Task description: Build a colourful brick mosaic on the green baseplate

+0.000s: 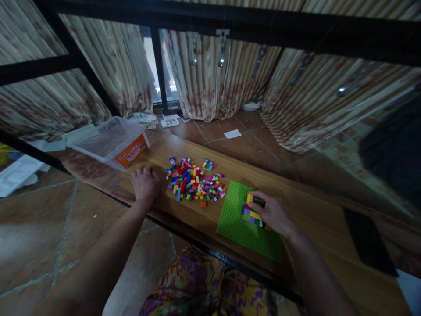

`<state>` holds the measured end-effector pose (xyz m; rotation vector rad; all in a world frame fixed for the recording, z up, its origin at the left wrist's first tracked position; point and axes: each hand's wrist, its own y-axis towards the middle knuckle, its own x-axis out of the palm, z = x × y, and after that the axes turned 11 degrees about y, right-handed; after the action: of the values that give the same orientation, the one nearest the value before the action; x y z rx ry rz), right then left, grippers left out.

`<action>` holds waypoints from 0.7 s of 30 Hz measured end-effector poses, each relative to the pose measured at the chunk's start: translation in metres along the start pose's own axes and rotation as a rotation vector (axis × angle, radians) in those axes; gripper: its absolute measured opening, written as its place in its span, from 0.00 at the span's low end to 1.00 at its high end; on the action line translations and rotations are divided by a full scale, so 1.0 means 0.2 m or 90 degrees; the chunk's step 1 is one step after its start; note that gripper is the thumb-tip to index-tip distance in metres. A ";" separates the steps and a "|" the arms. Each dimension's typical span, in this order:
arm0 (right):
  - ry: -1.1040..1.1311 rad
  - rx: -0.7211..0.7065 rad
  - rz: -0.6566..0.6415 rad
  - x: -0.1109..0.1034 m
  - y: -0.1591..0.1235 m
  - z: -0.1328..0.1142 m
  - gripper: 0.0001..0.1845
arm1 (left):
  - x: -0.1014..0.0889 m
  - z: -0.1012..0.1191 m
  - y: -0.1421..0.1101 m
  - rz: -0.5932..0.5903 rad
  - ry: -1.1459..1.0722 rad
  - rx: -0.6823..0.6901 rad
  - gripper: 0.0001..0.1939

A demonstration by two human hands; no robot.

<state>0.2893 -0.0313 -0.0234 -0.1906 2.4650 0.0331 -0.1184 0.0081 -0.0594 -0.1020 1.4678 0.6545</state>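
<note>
My right hand (pixel 272 211) grips a small multicoloured structure of toy building bricks (pixel 251 216). It stands on the right part of a green studded baseplate (pixel 235 215), with yellow, red, purple and blue bricks showing. Thumb and fingers hold it from the upper right side, and part of it is hidden by them. My left hand (pixel 145 183) rests on the wooden table, its fingers curled in and nothing visible in them. Between the hands lies a loose pile of small coloured bricks (pixel 195 181). One orange brick (pixel 203 204) sits apart near the baseplate.
A clear plastic box (pixel 112 142) with an orange label stands at the table's left end. On the right lies a dark flat object (pixel 368 239). Black metal bars (pixel 210 17) cross above the wooden table (pixel 305 206). Striped curtains (pixel 210 79) hang behind.
</note>
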 end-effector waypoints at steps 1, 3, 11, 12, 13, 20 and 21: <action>0.000 0.007 -0.017 -0.01 0.01 0.00 0.18 | 0.00 0.00 0.00 0.000 0.000 0.001 0.20; -0.004 0.015 -0.051 -0.02 0.01 -0.01 0.18 | -0.01 0.00 0.00 0.000 0.006 0.001 0.20; -0.033 -0.046 -0.061 -0.03 -0.01 0.00 0.19 | -0.01 0.00 0.00 -0.005 0.012 0.002 0.20; -0.021 -0.055 -0.053 -0.02 -0.02 0.01 0.21 | -0.01 0.00 0.00 -0.004 0.009 0.001 0.20; -0.010 -0.064 -0.035 -0.02 -0.04 0.03 0.23 | -0.01 0.00 0.00 -0.003 0.006 0.002 0.20; -0.029 -0.122 0.220 0.09 -0.12 -0.11 0.21 | -0.01 -0.01 0.00 -0.002 0.010 0.012 0.21; -0.024 -0.136 0.228 0.12 -0.13 -0.16 0.19 | -0.02 0.00 0.00 -0.001 0.012 0.013 0.21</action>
<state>0.2541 -0.0629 -0.0132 0.1613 2.4241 0.4509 -0.1188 0.0061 -0.0568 -0.0932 1.4915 0.6386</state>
